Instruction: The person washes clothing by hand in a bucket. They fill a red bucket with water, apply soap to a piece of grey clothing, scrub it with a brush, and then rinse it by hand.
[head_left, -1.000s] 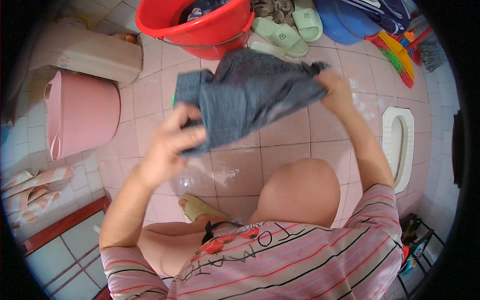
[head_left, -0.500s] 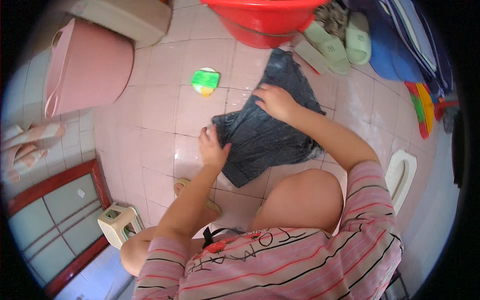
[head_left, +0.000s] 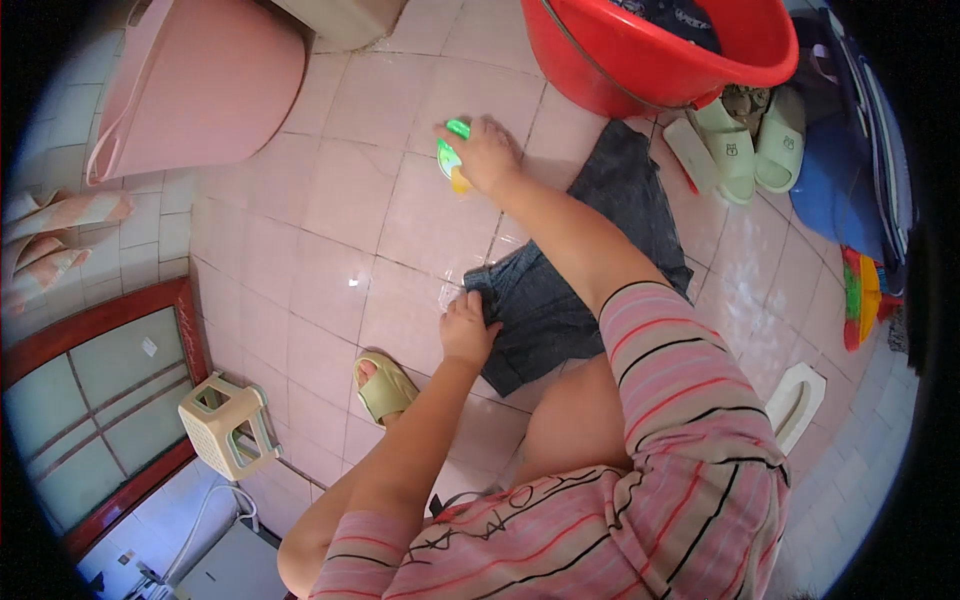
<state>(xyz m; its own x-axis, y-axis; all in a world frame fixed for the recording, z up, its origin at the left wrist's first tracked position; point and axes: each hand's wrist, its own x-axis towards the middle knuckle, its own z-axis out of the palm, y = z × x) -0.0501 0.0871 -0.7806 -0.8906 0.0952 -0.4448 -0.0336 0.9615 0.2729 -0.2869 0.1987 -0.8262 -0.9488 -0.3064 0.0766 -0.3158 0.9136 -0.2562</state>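
Note:
Wet dark denim shorts [head_left: 540,310] lie spread on the floor before me, partly covered by my right arm. At their left edge, by the waistband, my left hand [head_left: 468,330] has its fingers closed on the cloth. My right hand [head_left: 484,158] reaches past the shorts to a bright green block [head_left: 457,129] that looks like soap. Its fingers curl around the block, hiding much of it. Under the block shows a white round dish [head_left: 447,163], with a small yellow piece [head_left: 460,180] at its near edge.
A red bucket [head_left: 640,70] with dark cloth inside stands beyond the shorts. Pale green slippers [head_left: 735,160] and a scrubbing brush [head_left: 690,156] lie right of it. A pink tub [head_left: 215,85] is far left, a beige stool [head_left: 230,425] near left. Pink tiles look wet.
My right hand has left the shorts and moved forward and left onto the green block. My left hand stays at the waistband. The view has shifted, showing more of the red bucket.

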